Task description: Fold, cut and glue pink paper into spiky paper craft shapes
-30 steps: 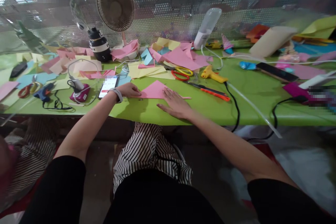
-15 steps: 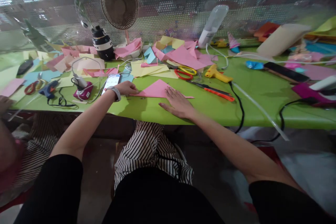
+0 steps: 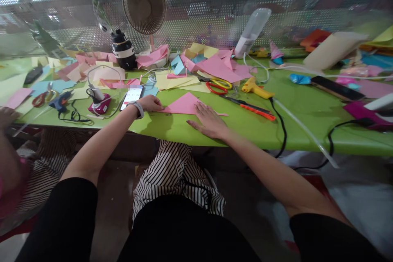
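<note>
- The pink paper [image 3: 184,104] is already folded into a triangle and lies flat on the green table [image 3: 294,106], close to the near edge, right in front of the person.
- Left hand [image 3: 150,103] sits at the triangle's left corner, fingers curled down on it and pinning the tip. Nothing is pinched or lifted.
- Right hand [image 3: 209,120] is spread out flat, palm down, fingertips on the triangle's lower right edge. It looks like it's pressing the crease.
- So I'd say one fold is in and being flattened. No further folds show, so there's probably plenty left.
- The red-handled scissors [image 3: 216,86] and yellow glue gun [image 3: 254,87] lie untouched further back, and a phone [image 3: 132,96] sits just beside the left wrist.
</note>
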`<state>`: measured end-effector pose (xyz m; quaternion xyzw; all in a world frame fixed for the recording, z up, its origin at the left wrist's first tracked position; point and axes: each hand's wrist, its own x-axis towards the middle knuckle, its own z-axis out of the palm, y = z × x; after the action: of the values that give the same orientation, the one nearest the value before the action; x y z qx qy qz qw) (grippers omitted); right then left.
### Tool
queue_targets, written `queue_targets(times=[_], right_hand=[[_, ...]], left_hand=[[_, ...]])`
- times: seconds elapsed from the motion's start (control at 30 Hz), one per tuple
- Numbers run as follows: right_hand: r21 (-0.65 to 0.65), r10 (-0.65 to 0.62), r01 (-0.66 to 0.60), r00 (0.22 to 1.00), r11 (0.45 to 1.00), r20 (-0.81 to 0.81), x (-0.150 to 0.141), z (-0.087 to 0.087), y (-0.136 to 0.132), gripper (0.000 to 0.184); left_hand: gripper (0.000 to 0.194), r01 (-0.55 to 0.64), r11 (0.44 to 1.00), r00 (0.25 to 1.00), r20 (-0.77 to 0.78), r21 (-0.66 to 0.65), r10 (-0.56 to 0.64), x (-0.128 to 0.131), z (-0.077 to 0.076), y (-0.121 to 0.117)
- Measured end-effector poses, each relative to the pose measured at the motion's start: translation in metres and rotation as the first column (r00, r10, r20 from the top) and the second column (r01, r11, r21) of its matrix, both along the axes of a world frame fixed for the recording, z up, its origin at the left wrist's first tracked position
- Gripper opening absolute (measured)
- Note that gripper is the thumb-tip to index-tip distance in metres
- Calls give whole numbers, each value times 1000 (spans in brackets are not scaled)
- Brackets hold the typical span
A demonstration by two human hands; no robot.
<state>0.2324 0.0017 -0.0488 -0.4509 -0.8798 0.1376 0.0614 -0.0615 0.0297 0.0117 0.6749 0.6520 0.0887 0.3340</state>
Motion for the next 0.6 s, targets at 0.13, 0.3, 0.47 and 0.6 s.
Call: queue_targets(times=[0.13, 0.3, 0.47, 0.6], right_hand=[[11, 5, -5, 1000, 1000, -4, 1, -1, 0, 100], [13, 8, -8, 1000, 1000, 29, 0, 1, 0, 102], [20, 7, -8, 999, 1000, 35, 0, 1, -1, 100], [24, 7, -8, 1000, 1000, 30, 0, 0, -1, 100]], left_hand=[[24, -13, 1000, 999, -46, 9, 13, 2, 2, -1], [22, -8, 1000, 998, -58, 20, 10, 0, 4, -3], [21, -31, 999, 998, -55, 32, 32, -2, 5, -5], [20, -38, 999, 998, -47, 30, 40, -3, 4, -4]])
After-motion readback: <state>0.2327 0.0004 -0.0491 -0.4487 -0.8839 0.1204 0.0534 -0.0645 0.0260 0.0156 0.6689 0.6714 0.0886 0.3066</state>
